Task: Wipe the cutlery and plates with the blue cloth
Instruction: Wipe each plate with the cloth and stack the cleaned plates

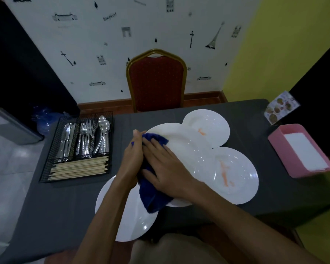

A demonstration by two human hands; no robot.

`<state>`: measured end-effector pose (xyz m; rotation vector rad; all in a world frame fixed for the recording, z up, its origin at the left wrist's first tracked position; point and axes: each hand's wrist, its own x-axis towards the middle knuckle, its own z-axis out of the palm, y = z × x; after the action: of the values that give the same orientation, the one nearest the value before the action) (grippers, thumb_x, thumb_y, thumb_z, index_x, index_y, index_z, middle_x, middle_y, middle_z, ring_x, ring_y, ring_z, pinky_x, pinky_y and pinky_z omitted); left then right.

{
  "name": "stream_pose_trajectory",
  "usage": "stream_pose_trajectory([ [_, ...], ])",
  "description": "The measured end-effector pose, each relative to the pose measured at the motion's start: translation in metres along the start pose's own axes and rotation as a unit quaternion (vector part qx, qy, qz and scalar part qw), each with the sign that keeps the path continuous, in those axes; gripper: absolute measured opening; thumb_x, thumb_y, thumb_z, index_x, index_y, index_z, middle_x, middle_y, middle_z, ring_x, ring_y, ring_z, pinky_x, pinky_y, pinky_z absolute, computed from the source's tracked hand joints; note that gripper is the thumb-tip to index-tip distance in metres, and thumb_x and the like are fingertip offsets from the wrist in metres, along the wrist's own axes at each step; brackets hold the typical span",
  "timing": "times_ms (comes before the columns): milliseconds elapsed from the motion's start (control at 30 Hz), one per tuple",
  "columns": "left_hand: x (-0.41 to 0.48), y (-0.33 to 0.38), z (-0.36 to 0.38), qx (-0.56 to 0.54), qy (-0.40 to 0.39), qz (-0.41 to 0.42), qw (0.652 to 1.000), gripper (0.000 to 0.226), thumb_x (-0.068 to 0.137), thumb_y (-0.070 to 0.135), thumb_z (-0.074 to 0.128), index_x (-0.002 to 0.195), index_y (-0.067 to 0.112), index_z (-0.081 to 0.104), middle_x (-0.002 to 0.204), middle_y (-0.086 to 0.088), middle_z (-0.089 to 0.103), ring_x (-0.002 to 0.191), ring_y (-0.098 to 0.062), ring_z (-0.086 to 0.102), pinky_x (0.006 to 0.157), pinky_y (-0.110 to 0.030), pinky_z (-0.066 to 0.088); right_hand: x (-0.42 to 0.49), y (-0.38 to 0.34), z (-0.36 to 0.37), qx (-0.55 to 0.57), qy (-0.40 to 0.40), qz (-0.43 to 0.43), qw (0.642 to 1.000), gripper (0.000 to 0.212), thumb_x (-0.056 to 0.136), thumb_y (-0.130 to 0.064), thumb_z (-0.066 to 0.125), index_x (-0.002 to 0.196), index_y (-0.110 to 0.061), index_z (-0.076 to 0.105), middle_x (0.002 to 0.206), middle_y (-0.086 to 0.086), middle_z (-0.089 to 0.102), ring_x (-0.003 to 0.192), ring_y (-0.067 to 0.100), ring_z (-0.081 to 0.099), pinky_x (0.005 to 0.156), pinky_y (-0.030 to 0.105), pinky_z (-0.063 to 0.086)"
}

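Several white plates overlap on the dark table. The middle plate [181,143] is the one being handled. My left hand [131,161] grips its left rim. My right hand [166,168] lies flat on the blue cloth [152,195] and presses it against that plate near the rim; the cloth's loose end hangs below my palm. The far plate [211,122] and the right plate [238,168] each carry an orange smear. A fourth plate [120,218] lies at the near left, partly under my left forearm. A black wire cutlery basket [46,164] holds knives, forks [86,136], spoons and chopsticks.
A pink napkin box [278,147] stands at the table's right side, with a menu card [280,107] behind it. A red chair [156,82] is tucked in at the far edge. The basket sits close to the table's left edge.
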<state>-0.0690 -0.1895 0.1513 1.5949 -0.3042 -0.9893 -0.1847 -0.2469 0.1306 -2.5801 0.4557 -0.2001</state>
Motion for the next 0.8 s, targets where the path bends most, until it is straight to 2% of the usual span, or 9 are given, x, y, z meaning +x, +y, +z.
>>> stream_pose_trajectory([
  [133, -0.006, -0.005, 0.006, 0.013, 0.024, 0.054, 0.998, 0.034, 0.104, 0.052, 0.037, 0.117, 0.036, 0.064, 0.114, 0.006, 0.07, 0.108, -0.011, 0.066, 0.092, -0.034, 0.054, 0.024, 0.027, -0.01, -0.114, 0.045, 0.053, 0.991, 0.066, 0.104, -0.047, 0.018, 0.16, -0.016, 0.009, 0.169, 0.002, 0.006, 0.156, 0.019, -0.002, 0.126, 0.043, 0.003],
  [300, -0.005, -0.013, -0.003, 0.049, 0.112, 0.107, 0.987, 0.031, 0.108, 0.034, 0.034, 0.124, 0.03, 0.061, 0.115, 0.004, 0.065, 0.106, -0.018, 0.064, 0.084, -0.036, 0.055, 0.019, 0.063, -0.031, -0.21, 0.017, 0.136, 0.968, 0.065, 0.107, -0.036, 0.034, 0.16, -0.012, 0.005, 0.169, 0.007, 0.003, 0.156, 0.026, -0.003, 0.126, 0.047, 0.004],
  [433, 0.005, -0.009, -0.024, 0.062, 0.159, 0.105, 0.98, 0.038, 0.108, 0.035, 0.033, 0.137, 0.029, 0.055, 0.128, -0.001, 0.06, 0.115, -0.022, 0.059, 0.094, -0.043, 0.052, -0.016, 0.056, -0.029, -0.224, 0.004, 0.15, 0.963, 0.061, 0.103, -0.03, 0.044, 0.157, -0.008, 0.026, 0.165, 0.013, 0.023, 0.153, 0.034, 0.015, 0.124, 0.05, 0.013],
  [500, 0.008, -0.005, -0.027, 0.067, 0.155, 0.109, 0.98, 0.04, 0.109, 0.034, 0.031, 0.144, 0.029, 0.05, 0.136, 0.0, 0.055, 0.118, -0.02, 0.057, 0.099, -0.043, 0.05, -0.035, 0.037, -0.025, -0.202, 0.004, 0.137, 0.97, 0.057, 0.102, -0.03, 0.03, 0.154, -0.008, 0.035, 0.162, 0.012, 0.031, 0.152, 0.033, 0.021, 0.122, 0.049, 0.01],
  [567, 0.008, -0.002, -0.023, 0.07, 0.148, 0.111, 0.98, 0.041, 0.109, 0.035, 0.03, 0.147, 0.031, 0.045, 0.143, 0.002, 0.051, 0.123, -0.018, 0.053, 0.104, -0.043, 0.047, -0.05, 0.009, -0.021, -0.125, -0.058, 0.121, 0.983, 0.062, 0.1, -0.029, 0.02, 0.159, -0.01, 0.02, 0.167, 0.008, 0.016, 0.155, 0.027, 0.008, 0.12, 0.042, -0.008],
  [600, 0.008, -0.002, -0.019, 0.074, 0.14, 0.112, 0.981, 0.042, 0.109, 0.035, 0.03, 0.149, 0.031, 0.043, 0.146, 0.004, 0.049, 0.126, -0.017, 0.051, 0.107, -0.041, 0.045, -0.053, -0.005, -0.018, -0.097, -0.087, 0.102, 0.986, 0.063, 0.1, -0.028, 0.025, 0.16, -0.011, 0.014, 0.168, 0.007, 0.01, 0.155, 0.025, 0.003, 0.12, 0.04, -0.012],
  [667, 0.006, -0.004, -0.008, 0.089, 0.105, 0.113, 0.984, 0.042, 0.109, 0.035, 0.029, 0.149, 0.03, 0.043, 0.147, 0.006, 0.048, 0.13, -0.013, 0.048, 0.109, -0.036, 0.042, -0.046, -0.025, -0.01, -0.069, -0.08, 0.049, 0.993, 0.07, 0.101, -0.027, 0.044, 0.16, -0.013, 0.01, 0.169, 0.006, 0.008, 0.155, 0.024, 0.0, 0.125, 0.042, -0.007],
  [733, 0.004, -0.007, 0.002, 0.089, 0.067, 0.104, 0.988, 0.038, 0.11, 0.035, 0.03, 0.141, 0.031, 0.051, 0.136, 0.006, 0.057, 0.124, -0.013, 0.055, 0.104, -0.036, 0.046, -0.029, -0.022, -0.005, -0.08, -0.053, 0.055, 0.994, 0.074, 0.102, -0.031, 0.049, 0.16, -0.013, 0.008, 0.169, 0.006, 0.009, 0.155, 0.024, 0.0, 0.126, 0.043, -0.004],
  [800, 0.002, -0.008, 0.006, 0.076, 0.057, 0.089, 0.992, 0.033, 0.109, 0.037, 0.032, 0.128, 0.034, 0.059, 0.119, 0.004, 0.064, 0.111, -0.016, 0.062, 0.093, -0.037, 0.053, -0.012, -0.004, -0.01, -0.118, -0.019, 0.088, 0.989, 0.065, 0.106, -0.034, 0.038, 0.161, -0.014, 0.008, 0.169, 0.005, 0.01, 0.156, 0.025, 0.001, 0.125, 0.045, -0.006],
])
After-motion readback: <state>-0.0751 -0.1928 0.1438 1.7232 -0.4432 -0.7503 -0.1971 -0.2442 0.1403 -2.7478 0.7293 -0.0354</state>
